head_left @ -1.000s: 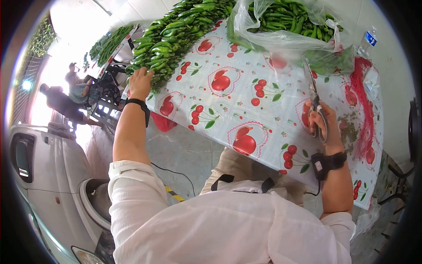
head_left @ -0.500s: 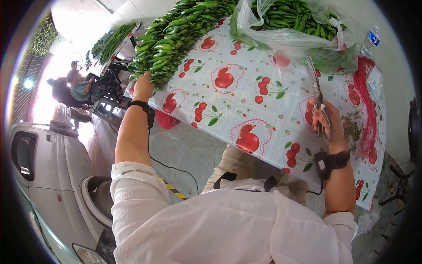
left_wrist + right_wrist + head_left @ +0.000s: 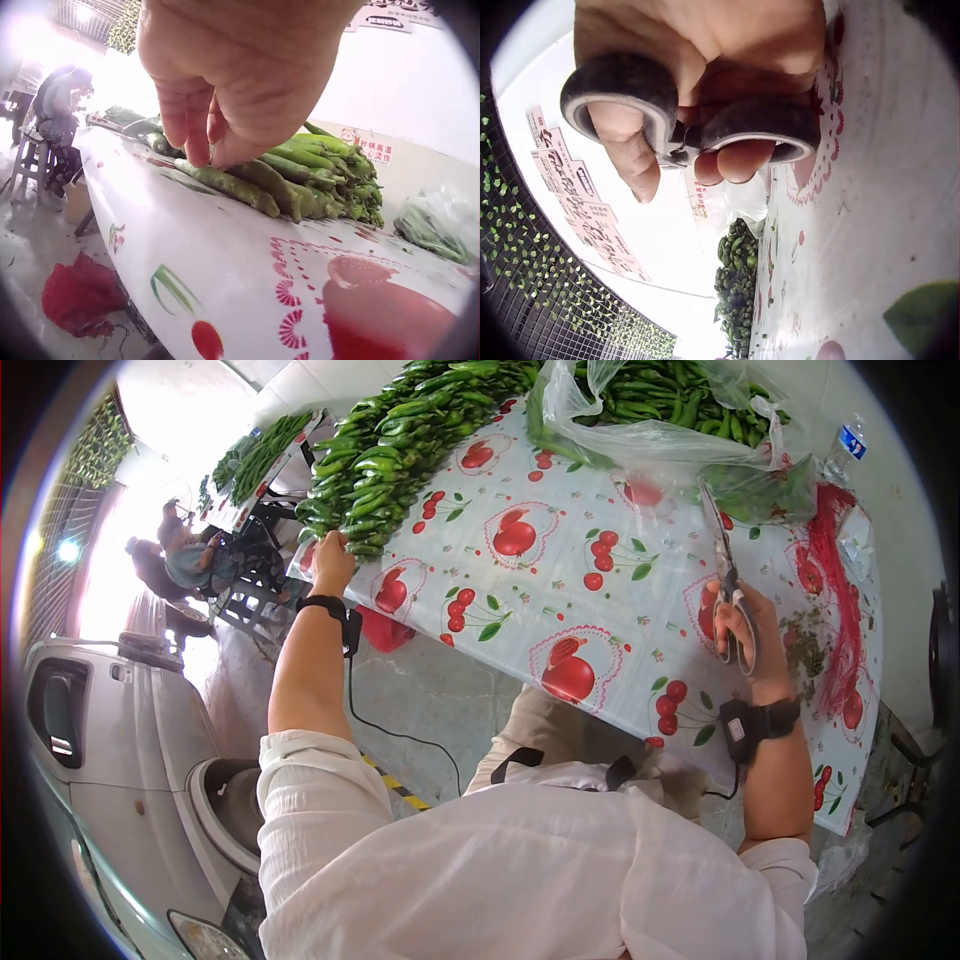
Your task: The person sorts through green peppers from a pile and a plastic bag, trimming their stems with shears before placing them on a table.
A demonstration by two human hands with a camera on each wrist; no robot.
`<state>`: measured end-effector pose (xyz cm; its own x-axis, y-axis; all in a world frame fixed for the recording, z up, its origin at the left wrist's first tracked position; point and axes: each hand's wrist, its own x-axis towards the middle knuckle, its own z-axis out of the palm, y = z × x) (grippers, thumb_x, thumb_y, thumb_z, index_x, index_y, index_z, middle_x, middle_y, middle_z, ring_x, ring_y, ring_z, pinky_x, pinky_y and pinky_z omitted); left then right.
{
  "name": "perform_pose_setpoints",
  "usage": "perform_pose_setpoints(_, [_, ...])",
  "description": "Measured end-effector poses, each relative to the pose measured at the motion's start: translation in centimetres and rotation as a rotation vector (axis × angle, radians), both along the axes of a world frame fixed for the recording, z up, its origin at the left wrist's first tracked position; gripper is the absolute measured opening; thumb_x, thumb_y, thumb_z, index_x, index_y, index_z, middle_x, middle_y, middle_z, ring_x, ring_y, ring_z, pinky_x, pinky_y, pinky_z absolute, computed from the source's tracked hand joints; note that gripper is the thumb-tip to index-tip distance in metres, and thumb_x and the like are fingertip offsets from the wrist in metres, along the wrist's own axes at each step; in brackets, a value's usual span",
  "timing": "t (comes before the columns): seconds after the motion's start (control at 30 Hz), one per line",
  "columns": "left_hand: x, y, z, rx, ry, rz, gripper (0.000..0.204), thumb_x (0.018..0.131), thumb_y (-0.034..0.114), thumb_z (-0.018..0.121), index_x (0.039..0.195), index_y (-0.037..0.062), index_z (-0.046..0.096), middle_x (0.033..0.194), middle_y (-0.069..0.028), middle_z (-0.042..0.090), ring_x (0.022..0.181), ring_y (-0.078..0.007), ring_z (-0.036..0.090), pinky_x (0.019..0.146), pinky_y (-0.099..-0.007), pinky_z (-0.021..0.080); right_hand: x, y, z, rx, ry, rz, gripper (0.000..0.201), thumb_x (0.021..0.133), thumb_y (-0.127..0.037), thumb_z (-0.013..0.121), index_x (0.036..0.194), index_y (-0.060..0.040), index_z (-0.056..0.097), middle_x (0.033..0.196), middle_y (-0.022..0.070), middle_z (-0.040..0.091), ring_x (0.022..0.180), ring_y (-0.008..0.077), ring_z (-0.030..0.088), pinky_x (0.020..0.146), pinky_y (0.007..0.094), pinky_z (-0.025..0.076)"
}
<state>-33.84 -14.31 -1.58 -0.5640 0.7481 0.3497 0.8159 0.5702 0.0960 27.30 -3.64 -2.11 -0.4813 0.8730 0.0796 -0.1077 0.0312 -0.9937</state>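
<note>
Green chili peppers (image 3: 380,465) are laid in long, overlapping rows on the table's left side. At their near end is my left hand (image 3: 333,563). In the left wrist view, that hand's thumb and fingertips come together on the tip of the nearest green pepper (image 3: 232,189), at the tablecloth. My right hand (image 3: 752,632) holds a pair of scissors (image 3: 727,560) above the cloth, blades pointing away toward the plastic bag. Seen from the right wrist, the thumb goes through one black handle loop (image 3: 619,86) and fingers through the other.
A clear plastic bag (image 3: 590,440) of green peppers stands at the back. Red string (image 3: 838,600), plant scraps (image 3: 805,648) and a water bottle (image 3: 846,448) lie toward the right. The fruit-print tablecloth (image 3: 560,585) covers the table. A vehicle (image 3: 120,760) and seated people are at left.
My left hand has drawn slightly back toward me at the near end of the pepper rows, its fingers bunching together. The right hand keeps the scissors in nearly the same place.
</note>
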Motion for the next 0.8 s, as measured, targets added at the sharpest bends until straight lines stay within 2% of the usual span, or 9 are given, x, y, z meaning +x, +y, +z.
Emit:
perform_pose_setpoints(0.13, [-0.3,-0.6,-0.8,0.056,0.03,-0.057,0.024,0.065,0.007,0.065,0.087,0.0072,0.055,0.08,-0.0093,0.058,0.079,-0.0282,0.058,0.069,-0.038,0.045,0.1,0.1,-0.2,0.006,-0.006,-0.002,0.039,0.082,-0.025,0.068,0.106,0.0032,0.058,0.071,0.0011,0.053,0.049,0.0062,0.048,0.043,0.02,0.041])
perform_pose_setpoints(0.4, [0.2,-2.1,-0.6,0.095,-0.043,0.002,0.021,0.069,0.01,0.062,0.089,0.0072,0.056,0.086,-0.0123,0.06,0.085,-0.0306,0.059,0.073,-0.0399,0.046,0.2,0.3,-0.4,-0.01,0.012,0.011,0.04,0.081,-0.025,0.069,0.107,0.0036,0.057,0.066,0.0006,0.052,0.047,0.0067,0.047,0.042,0.0207,0.039])
perform_pose_setpoints(0.43, [0.3,-2.8,-0.9,0.165,-0.003,0.0,0.017,0.07,0.012,0.062,0.085,0.0062,0.057,0.082,-0.0127,0.06,0.08,-0.0309,0.059,0.07,-0.0407,0.046,0.2,0.4,-0.5,-0.008,0.02,0.014,0.04,0.082,-0.025,0.068,0.107,0.0037,0.057,0.065,0.0007,0.052,0.047,0.0068,0.046,0.042,0.0207,0.039])
perform_pose_setpoints(0.53, [1.7,-6.6,-3.1,0.341,0.028,-0.008,0.011,0.071,0.014,0.061,0.077,0.0061,0.059,0.074,-0.0135,0.06,0.075,-0.0328,0.059,0.067,-0.0417,0.046,0.1,0.3,-0.5,-0.001,0.04,0.025,0.038,0.083,-0.023,0.066,0.108,0.004,0.056,0.063,0.0007,0.051,0.046,0.0067,0.046,0.042,0.0205,0.038])
perform_pose_setpoints(0.6, [2.8,-10.1,-6.9,0.33,-0.015,-0.056,0.008,0.07,0.014,0.061,0.075,0.0071,0.06,0.074,-0.0137,0.06,0.075,-0.0323,0.058,0.067,-0.0417,0.046,0.0,0.1,-0.2,0.007,0.037,0.028,0.036,0.084,-0.022,0.064,0.108,0.0041,0.055,0.062,0.0002,0.05,0.045,0.0066,0.045,0.042,0.0203,0.037])
perform_pose_setpoints(0.63, [4.6,-12.4,-8.6,0.256,-0.15,-0.06,0.006,0.069,0.012,0.062,0.073,0.0076,0.06,0.074,-0.0136,0.06,0.074,-0.032,0.058,0.067,-0.0414,0.047,0.2,0.2,-0.3,0.004,0.027,0.048,0.035,0.086,-0.022,0.061,0.108,0.0042,0.053,0.06,-0.0004,0.048,0.045,0.0063,0.044,0.042,0.0205,0.036])
perform_pose_setpoints(0.7, [6.5,-17.7,-15.1,-0.008,-0.431,-0.029,0.011,0.072,0.015,0.064,0.081,0.0094,0.065,0.082,-0.0128,0.065,0.077,-0.0296,0.062,0.068,-0.0382,0.049,0.0,0.2,-0.3,0.038,0.021,0.049,0.04,0.085,-0.027,0.062,0.107,0.0053,0.052,0.059,-0.0003,0.046,0.045,0.0068,0.044,0.042,0.0206,0.036])
perform_pose_setpoints(0.77, [10.8,-23.5,-20.1,-0.451,-0.674,-0.189,0.02,0.076,0.025,0.066,0.089,0.01,0.067,0.083,-0.0079,0.067,0.077,-0.0227,0.063,0.067,-0.0347,0.05,0.0,0.3,-0.4,0.046,0.009,0.049,0.043,0.085,-0.03,0.062,0.107,0.006,0.051,0.059,-0.0003,0.045,0.045,0.0074,0.044,0.042,0.0205,0.036])
perform_pose_setpoints(0.8, [12.6,-26.1,-24.2,-0.756,-0.61,-0.372,0.024,0.079,0.029,0.063,0.096,0.0111,0.066,0.088,-0.0044,0.067,0.077,-0.0182,0.063,0.067,-0.0333,0.05,0.0,0.3,-0.4,0.049,0.008,0.054,0.045,0.085,-0.031,0.061,0.107,0.0063,0.051,0.059,-0.0003,0.045,0.046,0.0077,0.044,0.042,0.0205,0.036])
